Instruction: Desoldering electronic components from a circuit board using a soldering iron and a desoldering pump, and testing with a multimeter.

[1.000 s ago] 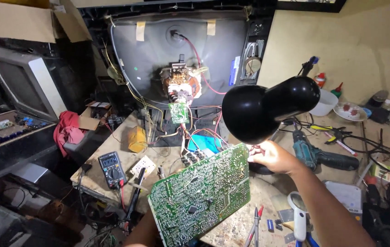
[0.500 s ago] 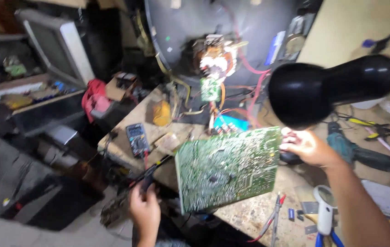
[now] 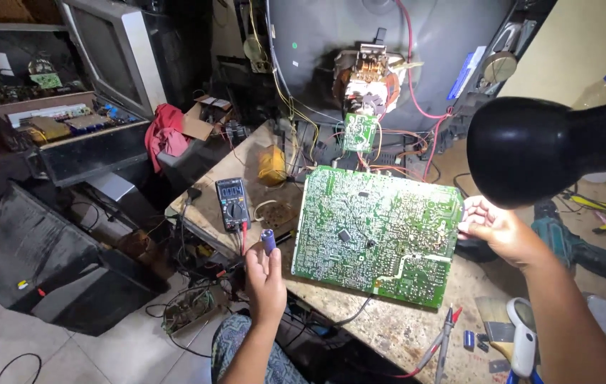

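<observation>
A green circuit board (image 3: 378,235) stands tilted at centre frame, its right edge gripped by the right hand (image 3: 495,229). Lower left of it, the left hand (image 3: 266,274) pinches a small blue capacitor (image 3: 268,241). A multimeter (image 3: 233,203) lies just left; a black lamp head (image 3: 527,149) overhangs the right hand.

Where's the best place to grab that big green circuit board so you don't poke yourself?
Probably by its bare outer edges, coming in from the sides. The green circuit board stands tilted with its solder-point face up, so pinching the rim avoids the points. The right hand already holds its right edge that way.
</observation>
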